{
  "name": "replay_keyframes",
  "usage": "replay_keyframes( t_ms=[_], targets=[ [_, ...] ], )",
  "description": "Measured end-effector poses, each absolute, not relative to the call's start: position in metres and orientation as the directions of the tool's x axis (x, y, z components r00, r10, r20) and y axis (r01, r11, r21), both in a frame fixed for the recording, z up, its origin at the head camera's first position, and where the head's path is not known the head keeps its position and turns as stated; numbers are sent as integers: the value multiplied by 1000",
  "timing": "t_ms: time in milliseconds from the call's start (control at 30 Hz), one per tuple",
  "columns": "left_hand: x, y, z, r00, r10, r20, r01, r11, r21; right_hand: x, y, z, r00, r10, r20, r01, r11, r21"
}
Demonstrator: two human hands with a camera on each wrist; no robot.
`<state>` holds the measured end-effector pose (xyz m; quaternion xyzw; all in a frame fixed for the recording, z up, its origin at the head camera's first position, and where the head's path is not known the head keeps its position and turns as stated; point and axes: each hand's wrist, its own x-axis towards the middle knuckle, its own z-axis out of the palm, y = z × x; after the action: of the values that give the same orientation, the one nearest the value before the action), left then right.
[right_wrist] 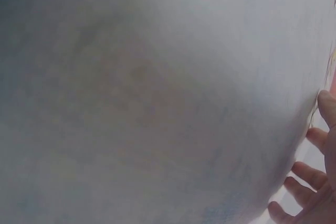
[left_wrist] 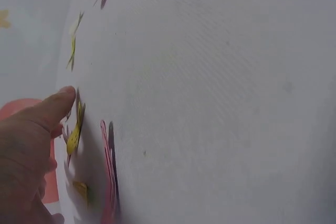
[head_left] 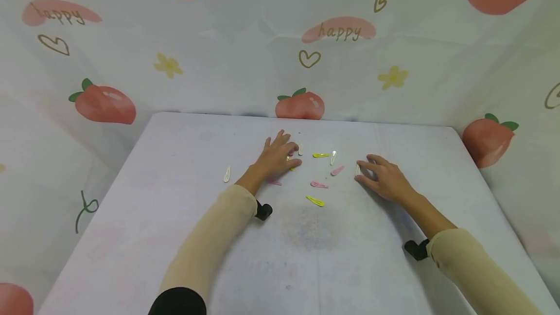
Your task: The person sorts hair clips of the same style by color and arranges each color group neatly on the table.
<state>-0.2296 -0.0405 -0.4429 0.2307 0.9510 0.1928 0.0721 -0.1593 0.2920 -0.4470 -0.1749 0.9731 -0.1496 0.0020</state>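
Head view, left to right: far-left white clip (head_left: pixel 227 174) at 8–9 o'clock from left hand (head_left: pixel 274 157), on white tabletop (head_left: pixel 280 266). Left fingers spread wide; wrist-side pink clip (head_left: pixel 274 182) at 6 o'clock of the hand, thumb-side yellow clip (head_left: pixel 292 169) at 4, just beside the thumb, upright white clip (head_left: pixel 300 149) near 3, just beside fingertips. Between hands, well off left fingers: lowest yellow clip (head_left: pixel 315 201) at 4, upper yellow clip (head_left: pixel 321 155) at 3. Slanted pink clip (head_left: pixel 337 170) at 9 from right hand (head_left: pixel 385 179), whose thumb and index are narrow, pinching held white clip (head_left: pixel 358 170) at 9–10.
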Motion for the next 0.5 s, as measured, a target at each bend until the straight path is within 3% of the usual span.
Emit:
replay_keyframes(
  t_ms=[500],
  targets=[
    [-241,-32,-440,-903,407,-134,339,871,356,-159,292,-449,-942,-332,47,-331,899,-286]
  ],
)
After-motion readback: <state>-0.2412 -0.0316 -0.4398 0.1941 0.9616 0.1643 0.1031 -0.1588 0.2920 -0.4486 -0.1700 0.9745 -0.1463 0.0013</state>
